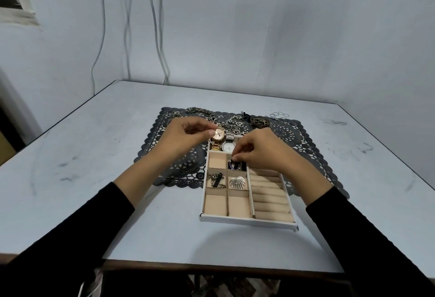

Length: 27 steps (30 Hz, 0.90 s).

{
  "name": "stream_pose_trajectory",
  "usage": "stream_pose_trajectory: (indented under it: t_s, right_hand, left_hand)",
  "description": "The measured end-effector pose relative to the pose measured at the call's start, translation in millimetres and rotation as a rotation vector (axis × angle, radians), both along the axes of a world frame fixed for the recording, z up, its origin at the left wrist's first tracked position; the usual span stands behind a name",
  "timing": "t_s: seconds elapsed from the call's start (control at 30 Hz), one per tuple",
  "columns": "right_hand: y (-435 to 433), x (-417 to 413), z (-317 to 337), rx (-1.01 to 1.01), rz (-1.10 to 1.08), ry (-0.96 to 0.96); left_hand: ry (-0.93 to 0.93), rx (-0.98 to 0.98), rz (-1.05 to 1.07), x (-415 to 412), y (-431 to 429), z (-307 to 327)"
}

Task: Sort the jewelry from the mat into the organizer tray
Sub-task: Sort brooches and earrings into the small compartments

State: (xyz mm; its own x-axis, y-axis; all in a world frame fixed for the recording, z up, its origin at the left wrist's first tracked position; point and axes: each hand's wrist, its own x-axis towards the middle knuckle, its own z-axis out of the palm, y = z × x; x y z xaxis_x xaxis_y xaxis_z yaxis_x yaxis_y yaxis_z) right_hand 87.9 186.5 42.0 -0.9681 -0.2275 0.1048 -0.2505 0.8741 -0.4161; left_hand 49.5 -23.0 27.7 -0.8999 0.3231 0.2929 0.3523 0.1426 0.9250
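Observation:
A white organizer tray [244, 221] with beige compartments lies on the black lace mat [303, 146]. My left hand [186, 136] pinches a rose-gold watch [218, 134] at the tray's far end, beside a white-faced watch [228, 147]. My right hand [261, 149] pinches a dark beaded piece [236, 166] over an upper middle compartment. A chain with a black part [216, 180] and a silver fan-shaped piece [237, 182] lie in the compartments below. Chains [200, 111], a bracelet [260, 121] and thin rings [280, 115] remain on the mat's far edge.
The tray's right column holds beige ring rolls [269, 200]. The pale table [94, 155] ends at a dark front edge near me. White cables [155, 26] hang down the wall behind.

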Motion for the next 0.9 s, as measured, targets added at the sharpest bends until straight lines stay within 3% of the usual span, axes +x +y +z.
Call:
stream_pose_trajectory:
  t_s: [0.27, 0.57, 0.63, 0.7, 0.9]
  right_hand:
    - [9.9, 7.4, 2.4, -0.097, -0.02, 0.008]
    - [41.6, 13.9, -15.9, -0.566, -0.23, 0.2]
    - [50.0, 12.2, -24.8, -0.522, -0.315, 0.277]
    - [61.0, 10.0, -33.0, -0.35, -0.357, 0.317]
    - [86.0, 12.4, -51.8, -0.033, -0.376, 0.24]
  left_hand:
    - [-0.001, -0.002, -0.005, 0.4, 1.2, -1.0]
    - [-0.012, -0.074, -0.033, 1.1, 2.7, -4.3]
    - [-0.006, -0.107, -0.043, 1.6, 3.6, -5.3]
    - [0.006, -0.165, -0.06, 2.5, 3.9, -5.0]
    - [0.014, -0.257, -0.118, 8.3, 5.6, -3.6]
